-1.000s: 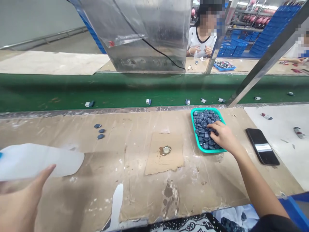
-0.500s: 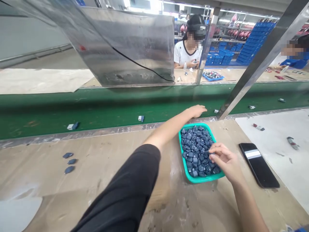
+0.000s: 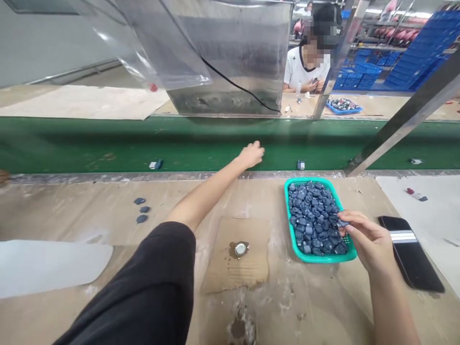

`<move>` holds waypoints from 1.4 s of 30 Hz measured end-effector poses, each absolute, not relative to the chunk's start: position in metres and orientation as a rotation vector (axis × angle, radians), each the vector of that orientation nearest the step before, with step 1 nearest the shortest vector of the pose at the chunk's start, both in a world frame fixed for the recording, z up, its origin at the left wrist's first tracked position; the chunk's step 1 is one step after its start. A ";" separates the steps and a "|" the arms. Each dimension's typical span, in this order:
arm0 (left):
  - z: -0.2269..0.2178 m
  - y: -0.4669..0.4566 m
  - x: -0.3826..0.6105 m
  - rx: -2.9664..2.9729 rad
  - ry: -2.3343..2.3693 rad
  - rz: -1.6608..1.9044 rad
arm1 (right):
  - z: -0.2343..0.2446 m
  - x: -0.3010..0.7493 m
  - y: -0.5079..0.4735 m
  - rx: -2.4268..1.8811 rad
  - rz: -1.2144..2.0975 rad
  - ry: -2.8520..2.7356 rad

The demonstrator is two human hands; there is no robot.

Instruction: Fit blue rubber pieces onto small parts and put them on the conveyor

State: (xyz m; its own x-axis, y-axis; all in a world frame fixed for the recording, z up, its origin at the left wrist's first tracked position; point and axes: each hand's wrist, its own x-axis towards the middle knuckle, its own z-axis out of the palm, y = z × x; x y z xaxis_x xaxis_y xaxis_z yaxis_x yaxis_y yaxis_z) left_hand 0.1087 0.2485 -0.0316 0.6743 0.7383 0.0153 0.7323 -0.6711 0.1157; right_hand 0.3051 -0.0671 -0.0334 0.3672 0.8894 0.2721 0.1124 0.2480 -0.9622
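Observation:
My left hand (image 3: 252, 154) is over the green conveyor belt (image 3: 201, 143), its fingers curled toward the belt; what lies under them is hidden. Between the thumb and fingers of my right hand (image 3: 370, 242) is a small dark blue plastic piece (image 3: 343, 224), at the right rim of a turquoise basket (image 3: 289, 220). Many similar dark blue pieces (image 3: 312, 211) fill that basket. Small white-and-blue parts lie on the belt, one (image 3: 301, 165) right of my left hand and one (image 3: 155, 164) to its left.
Several loose dark blue pieces (image 3: 142, 219) lie left on the table. A small round metal-rimmed object (image 3: 240, 249) sits on wet cardboard (image 3: 219, 268). A phone (image 3: 413, 254) is at right. Slanted metal post (image 3: 391, 115) rises by the belt. A co-worker (image 3: 309, 67) sits across.
The view has swung left, uncovering the cardboard and round object. My left hand has moved left along the belt, its fingers now more curled. My right hand stays by the basket's right rim.

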 end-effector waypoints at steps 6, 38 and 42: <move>-0.065 0.239 0.044 2.663 1.384 0.225 | -0.014 0.258 -0.058 -1.110 0.781 -1.097; -0.043 0.004 -0.081 0.671 0.846 0.960 | -0.064 0.134 -0.037 -1.269 0.455 -2.236; -0.044 -0.009 -0.073 0.532 0.750 0.917 | -0.053 0.135 -0.041 -1.363 0.579 -1.809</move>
